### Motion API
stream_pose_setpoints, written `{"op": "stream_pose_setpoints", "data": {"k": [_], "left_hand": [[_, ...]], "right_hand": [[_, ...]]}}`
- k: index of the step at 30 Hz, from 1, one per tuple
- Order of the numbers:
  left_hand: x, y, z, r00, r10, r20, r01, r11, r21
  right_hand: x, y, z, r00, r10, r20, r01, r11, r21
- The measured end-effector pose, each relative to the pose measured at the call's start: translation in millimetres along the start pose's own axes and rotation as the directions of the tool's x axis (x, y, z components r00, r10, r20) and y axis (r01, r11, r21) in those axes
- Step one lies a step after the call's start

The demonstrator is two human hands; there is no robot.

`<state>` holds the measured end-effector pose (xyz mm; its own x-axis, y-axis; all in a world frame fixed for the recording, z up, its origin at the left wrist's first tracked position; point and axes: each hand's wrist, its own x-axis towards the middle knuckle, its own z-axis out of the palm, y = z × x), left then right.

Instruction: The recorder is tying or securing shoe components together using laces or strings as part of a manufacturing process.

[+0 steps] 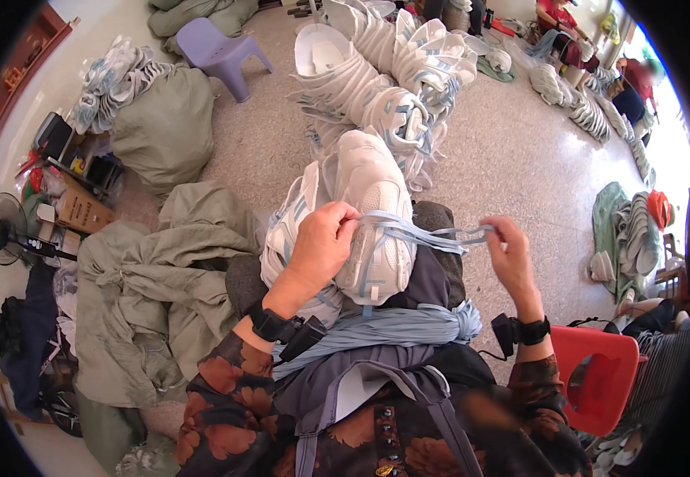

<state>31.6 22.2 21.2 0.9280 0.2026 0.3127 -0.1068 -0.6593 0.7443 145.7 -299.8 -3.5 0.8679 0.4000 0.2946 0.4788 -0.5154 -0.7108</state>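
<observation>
Landmark: the white shoe (373, 215) held on the person's lap, sole side toward the camera, toe pointing away.

Floor (504, 159): speckled stone, running from the shoe out to the far wall.

Shoe stack (392, 87): rows of white shoes with pale blue trim, piled on the floor directly beyond the landmark shoe.

Green sacks (162, 262): crumpled cloth bags heaped to the left of the shoe; one fuller sack (166, 131) sits farther left and beyond.

Red stool (599, 378): plastic, right of the shoe and nearer the camera.

Purple stool (218, 52): small, beyond the shoe to the left, well apart.

Fan (5, 230): far left of the shoe, near the wall.

Lace bundle (392, 326): a thick hank of pale blue laces lying across the lap, just below the shoe.

Left hand (321, 246): closed on the shoe's side, fingers curled over its edge, thumb pressing the blue lace (416, 234) against it.

Right hand (512, 254): to the right of the shoe, clear of it, fingertips pinched on the free end of that lace, which runs taut between the two hands.

Both wrists carry black strapped devices.
</observation>
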Motion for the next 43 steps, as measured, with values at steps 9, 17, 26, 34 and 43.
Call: {"op": "stream_pose_setpoints", "data": {"k": [9,17,26,34,43], "left_hand": [[-14.3,-7.8,21.5,0.984,0.136,-0.113,-0.115,0.977,0.178],[-36.1,7.5,19.7,0.996,0.086,-0.022,-0.077,0.958,0.275],[-27.3,-10.0,40.5,0.975,0.220,-0.010,-0.161,0.745,0.647],[-22.7,-10.7,25.8,0.990,0.142,0.025,-0.136,0.864,0.485],[-19.2,-14.4,22.0,0.996,0.088,0.012,-0.087,0.932,0.351]], "right_hand": [[-2.0,-76.9,30.0,0.923,-0.255,0.288,0.213,0.962,0.170],[5.4,-99.7,22.9,0.952,-0.123,0.281,0.025,0.944,0.328],[7.6,-108.3,96.6,0.716,-0.527,0.458,0.673,0.697,-0.249],[5.6,-115.9,95.5,0.645,-0.479,0.596,0.756,0.517,-0.402],[26.3,-117.2,109.5,0.828,-0.235,0.508,0.440,0.835,-0.331]]}}
